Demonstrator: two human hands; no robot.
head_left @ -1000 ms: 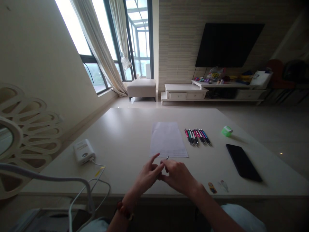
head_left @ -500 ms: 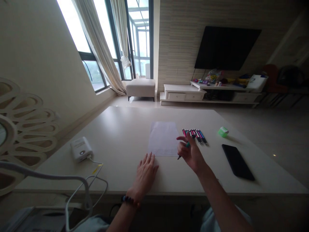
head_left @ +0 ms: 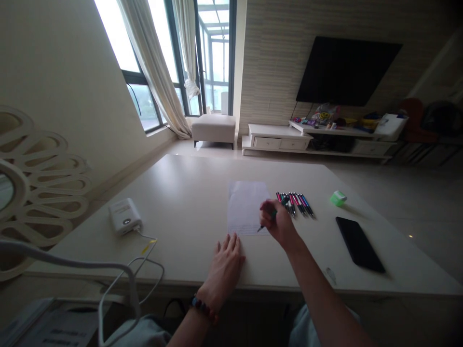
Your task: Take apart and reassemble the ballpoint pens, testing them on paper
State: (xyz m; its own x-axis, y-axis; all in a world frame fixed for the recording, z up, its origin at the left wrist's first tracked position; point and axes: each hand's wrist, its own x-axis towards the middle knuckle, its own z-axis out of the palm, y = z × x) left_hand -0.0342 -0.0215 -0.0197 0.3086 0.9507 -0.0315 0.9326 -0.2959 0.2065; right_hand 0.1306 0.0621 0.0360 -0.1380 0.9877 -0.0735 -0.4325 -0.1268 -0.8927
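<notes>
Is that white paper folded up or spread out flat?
Spread out: the paper lies flat on the table, its far corners showing, near edge by the left hand.

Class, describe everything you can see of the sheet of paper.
The sheet of paper is white, thin-looking and rectangular, lying flat on the pale table, left of the pens. Rows of unreadable marks run along its near edge. Fingertips of the left hand are at its near left corner. The right hand, holding a pen, hides its near right part; whether the pen touches it is unclear.
</notes>
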